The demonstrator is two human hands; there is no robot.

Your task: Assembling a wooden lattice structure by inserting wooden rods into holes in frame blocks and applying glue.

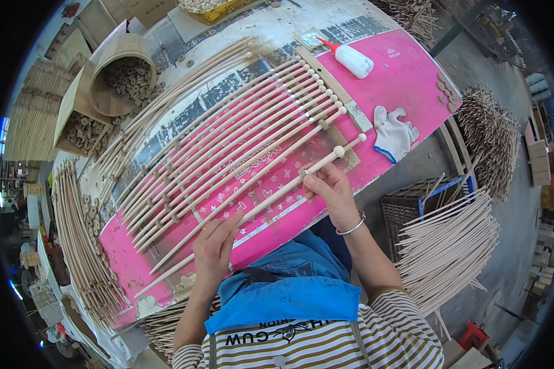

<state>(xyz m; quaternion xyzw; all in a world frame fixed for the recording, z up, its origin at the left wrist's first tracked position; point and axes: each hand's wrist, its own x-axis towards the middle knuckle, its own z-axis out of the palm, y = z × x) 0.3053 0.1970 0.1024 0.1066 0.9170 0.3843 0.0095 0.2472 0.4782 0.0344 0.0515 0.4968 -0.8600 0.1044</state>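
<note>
Across the front of the pink table lies a long wooden stick (271,201) with a round ball on its far right end. My right hand (331,192) pinches it between thumb and fingers, close to a small wooden ring (303,173) on the shaft. Farther down the same stick, the fingers of my left hand (216,245) are closed around it. Just beyond lies another ball-ended stick (362,138). Past that, several similar sticks (333,98) lie side by side, their balls lined up along a wooden strip (326,80); some carry rings.
A white bottle with a red nozzle (354,61) and a white glove (393,132) lie on the pink tabletop (406,67). A tipped round container (120,46) and a box (74,111) hold wooden rings at left. Bundled sticks (449,246) stand at right beside a crate (406,206).
</note>
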